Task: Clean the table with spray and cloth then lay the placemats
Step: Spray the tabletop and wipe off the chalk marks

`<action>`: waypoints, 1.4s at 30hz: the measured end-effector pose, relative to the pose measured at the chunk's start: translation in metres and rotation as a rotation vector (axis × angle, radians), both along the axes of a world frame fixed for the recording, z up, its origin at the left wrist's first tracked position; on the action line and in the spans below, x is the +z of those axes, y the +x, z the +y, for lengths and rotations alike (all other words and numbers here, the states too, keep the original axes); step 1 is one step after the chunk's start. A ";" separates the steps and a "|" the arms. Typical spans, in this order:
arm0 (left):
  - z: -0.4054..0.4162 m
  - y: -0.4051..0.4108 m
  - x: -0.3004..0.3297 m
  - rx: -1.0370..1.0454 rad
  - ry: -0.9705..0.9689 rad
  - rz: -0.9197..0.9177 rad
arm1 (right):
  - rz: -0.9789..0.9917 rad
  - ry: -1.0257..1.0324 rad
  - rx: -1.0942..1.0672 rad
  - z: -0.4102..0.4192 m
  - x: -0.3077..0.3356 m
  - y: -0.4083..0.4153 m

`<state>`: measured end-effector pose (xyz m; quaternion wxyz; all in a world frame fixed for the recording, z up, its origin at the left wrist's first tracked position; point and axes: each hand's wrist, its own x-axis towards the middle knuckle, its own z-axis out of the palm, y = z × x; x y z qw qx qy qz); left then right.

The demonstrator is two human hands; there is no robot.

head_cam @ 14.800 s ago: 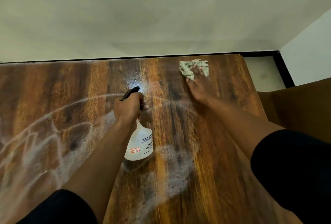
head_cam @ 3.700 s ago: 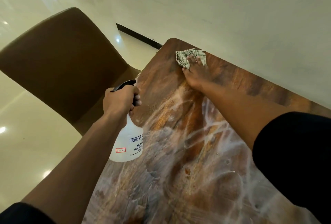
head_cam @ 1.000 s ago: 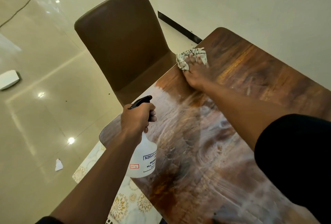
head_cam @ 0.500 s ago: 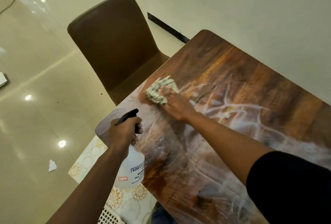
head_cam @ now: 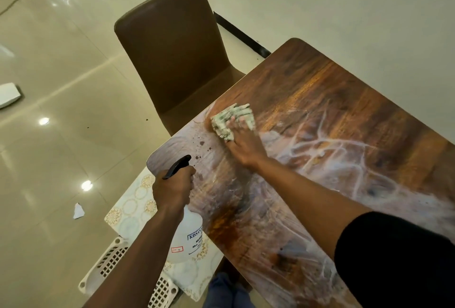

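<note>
The wooden table (head_cam: pixel 332 101) is streaked with whitish spray film. A crumpled pale green cloth (head_cam: pixel 227 120) lies near the table's left edge, and my right hand (head_cam: pixel 243 145) presses on it with the fingers spread flat. My left hand (head_cam: pixel 172 188) grips the neck of a white spray bottle (head_cam: pixel 187 238) with a black trigger, held just off the table's near left corner. Pale placemats (head_cam: pixel 134 206) with gold round patterns lie below the table's edge on a white plastic stool.
A brown chair (head_cam: pixel 172 54) stands against the table's left side. The white lattice stool (head_cam: pixel 110 261) sits by my left arm. On the glossy tiled floor lie a scrap of paper (head_cam: pixel 78 210) and a white object (head_cam: pixel 8 93). A wall runs behind the table.
My right hand slid the cloth from the far left edge back toward the near corner, then a little away again. The bottle stays in my left hand.
</note>
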<state>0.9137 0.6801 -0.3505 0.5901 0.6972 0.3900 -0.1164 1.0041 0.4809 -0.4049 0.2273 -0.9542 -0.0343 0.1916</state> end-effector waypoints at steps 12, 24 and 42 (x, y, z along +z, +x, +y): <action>0.027 -0.024 -0.014 0.052 -0.064 0.007 | -0.031 0.055 0.217 0.028 -0.007 -0.060; 0.050 -0.036 -0.015 0.065 -0.147 -0.032 | -0.021 -0.044 -0.257 0.059 -0.007 0.021; 0.054 -0.024 -0.002 0.054 -0.091 -0.036 | -0.062 -0.053 0.089 0.047 0.009 0.040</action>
